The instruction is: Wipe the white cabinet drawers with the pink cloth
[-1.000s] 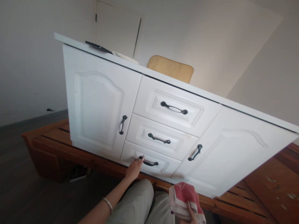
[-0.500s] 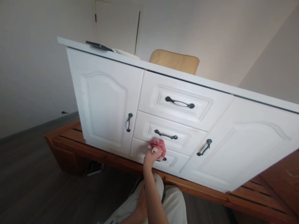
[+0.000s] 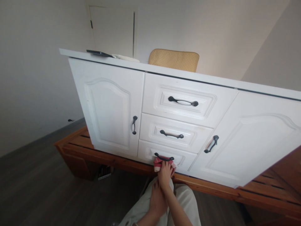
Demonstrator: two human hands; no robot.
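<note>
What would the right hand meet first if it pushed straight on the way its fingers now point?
The right hand points up at the bottom drawer; the red cloth it presses lies between, just under the handle.

A home room: white sideboard (image 3: 164, 103) (panelled doors, drawers) on wood frame (image 3: 94, 153).

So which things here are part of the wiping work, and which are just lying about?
In use: right hand, red cloth, bottom drawer and its handle.
Lying about: tan chair, dark flat item on the cabinet top, wooden frame; left hand on the knee.
</note>
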